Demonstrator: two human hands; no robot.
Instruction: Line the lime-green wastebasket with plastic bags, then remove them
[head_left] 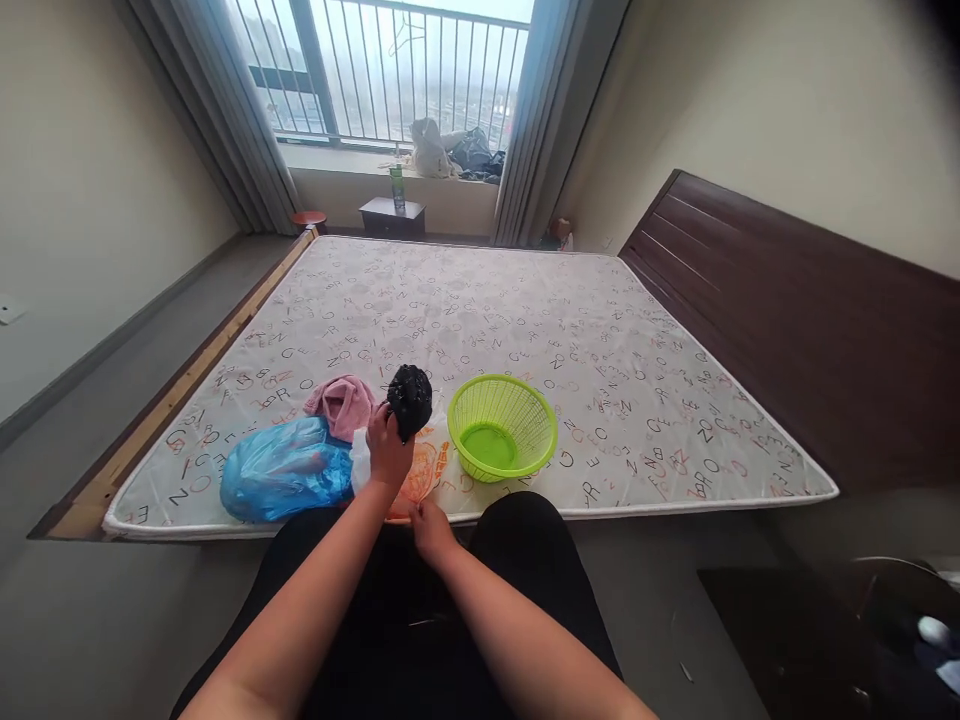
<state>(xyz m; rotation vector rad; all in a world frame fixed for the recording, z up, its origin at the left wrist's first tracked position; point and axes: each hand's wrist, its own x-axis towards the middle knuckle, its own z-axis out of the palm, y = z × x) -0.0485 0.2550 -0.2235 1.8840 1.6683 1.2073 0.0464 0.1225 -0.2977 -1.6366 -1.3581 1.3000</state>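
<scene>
My left hand [390,446] is closed on a crumpled black plastic bag [410,397], raised above the near edge of the mattress. Below it lies a white plastic bag with orange print [425,465], partly hidden by my left hand and forearm. My right hand [433,530] pinches the lower edge of that printed bag at the mattress edge. To the left of my hands rest a blue plastic bag [285,470], filled with something I cannot make out, and a pink cloth [343,403]. A green plastic basket [546,428] stands upright just right of the printed bag.
The letter-patterned mattress [465,320] stretches ahead, with a dark headboard [795,270] on its right and a wooden bed rail [187,380] on its left. Beyond it, a small nightstand [391,210] holds a green bottle [397,186]. A dark table [840,630] is at lower right.
</scene>
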